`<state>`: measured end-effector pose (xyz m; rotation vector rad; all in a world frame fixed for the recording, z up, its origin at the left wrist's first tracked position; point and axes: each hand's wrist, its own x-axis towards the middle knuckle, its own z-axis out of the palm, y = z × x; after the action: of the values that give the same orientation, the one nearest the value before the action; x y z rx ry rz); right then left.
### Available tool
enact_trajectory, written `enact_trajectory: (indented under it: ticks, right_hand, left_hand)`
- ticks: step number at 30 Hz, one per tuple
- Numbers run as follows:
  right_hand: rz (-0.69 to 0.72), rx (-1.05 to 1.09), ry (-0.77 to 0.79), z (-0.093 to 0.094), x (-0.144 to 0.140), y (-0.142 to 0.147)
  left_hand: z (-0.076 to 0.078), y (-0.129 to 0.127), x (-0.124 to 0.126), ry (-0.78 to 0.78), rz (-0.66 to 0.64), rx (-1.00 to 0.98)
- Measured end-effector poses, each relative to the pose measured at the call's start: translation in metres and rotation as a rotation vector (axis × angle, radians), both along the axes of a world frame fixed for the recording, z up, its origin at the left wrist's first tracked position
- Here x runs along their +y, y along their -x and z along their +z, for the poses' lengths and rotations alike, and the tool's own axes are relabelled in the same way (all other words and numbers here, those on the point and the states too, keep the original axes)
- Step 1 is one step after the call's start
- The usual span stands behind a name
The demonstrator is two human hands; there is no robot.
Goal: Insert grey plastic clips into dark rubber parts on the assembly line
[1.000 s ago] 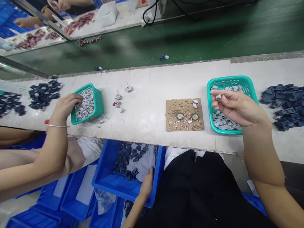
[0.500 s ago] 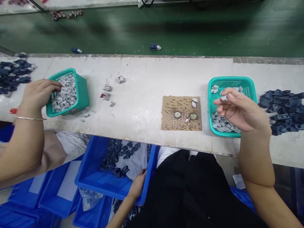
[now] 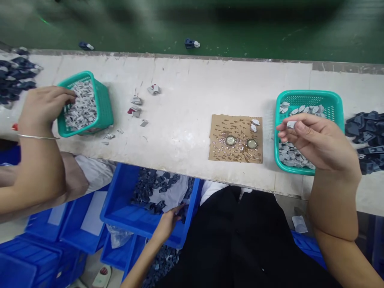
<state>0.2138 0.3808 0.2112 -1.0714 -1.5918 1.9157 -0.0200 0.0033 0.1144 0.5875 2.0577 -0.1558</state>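
A: Since the earlier frame, the left hand (image 3: 168, 220) has been moved from the rim into the blue bin (image 3: 144, 224), fingers now among the dark blue parts (image 3: 150, 192). Whether that grip is closed on one cannot be told.

B: Right hand (image 3: 318, 140) noted above the teal basket (image 3: 309, 96), a small grey piece (image 3: 291, 124) pinched between thumb and fingertips.

A: Risk: the pinch is light and at the piece's edge. If jostled, the piece could be dropped back among the grey pieces (image 3: 292, 156) in the basket.

B: Or onto the cardboard square (image 3: 236, 138), where small metal pins (image 3: 225, 130) and two round caps (image 3: 241, 142) could be scattered.

A: Left reach is made low, below the tabletop (image 3: 186, 92), likely by feel; a wrong part or several could be taken.

B: A neighbour's hand (image 3: 42, 106) is at a second teal basket (image 3: 105, 104), well apart.
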Motion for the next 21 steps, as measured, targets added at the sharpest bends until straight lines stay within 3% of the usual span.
enact_trajectory:
  ticks: [3,6,8,11,13,16,18,21]
  right_hand:
    - [-0.033,-0.003,-0.004,-0.001,-0.002,0.002]
    - [-0.03,-0.014,-0.048,-0.004,0.0,0.001]
    - [-0.004,-0.027,-0.082,-0.006,0.002,-0.001]
    - [0.052,-0.051,-0.102,-0.008,0.0,-0.001]
    - [0.065,-0.095,-0.193,-0.008,-0.006,0.0]
    - [0.057,-0.226,-0.503,-0.012,-0.018,0.005]
    - [0.076,-0.327,-0.742,-0.018,-0.026,0.01]
    - [0.192,-0.423,-0.95,-0.027,-0.031,0.015]
  left_hand:
    - [-0.012,0.014,-0.024,0.104,0.013,-0.071]
    - [-0.011,0.039,-0.031,0.114,0.015,-0.08]
    - [0.0,0.053,-0.028,0.095,0.012,-0.073]
    - [0.034,0.065,-0.012,-0.026,0.107,-0.153]
    - [0.06,0.068,0.009,-0.181,0.241,-0.305]
    - [0.089,0.063,0.055,-0.509,0.375,-0.509]
    - [0.096,0.055,0.095,-0.746,0.387,-0.609]
    - [0.088,0.042,0.163,-1.039,0.38,-0.647]
